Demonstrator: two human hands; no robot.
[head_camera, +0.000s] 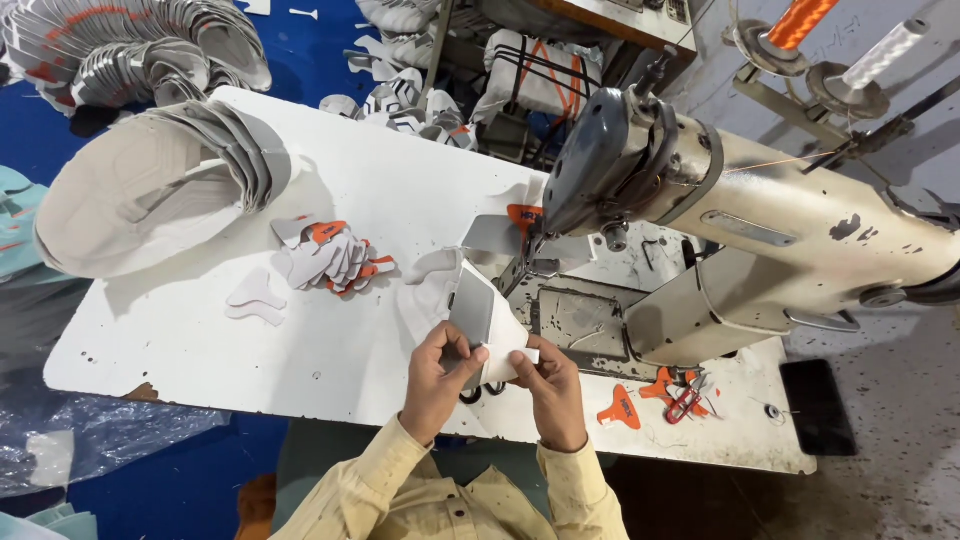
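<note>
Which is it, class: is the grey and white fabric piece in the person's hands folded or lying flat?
Folded: the grey and white fabric piece bends upward, pinched between left hand and right hand.

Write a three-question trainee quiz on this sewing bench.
1. True or false: both hands, left hand and right hand, grip the grey-and-white cut piece.
2. The small pile of white and orange pieces lies: A) on the floor B) on the white table C) atop the sewing machine.
3. What colour is the thread cone at the top right?

Key: 1 true; 2 B; 3 orange.
</note>
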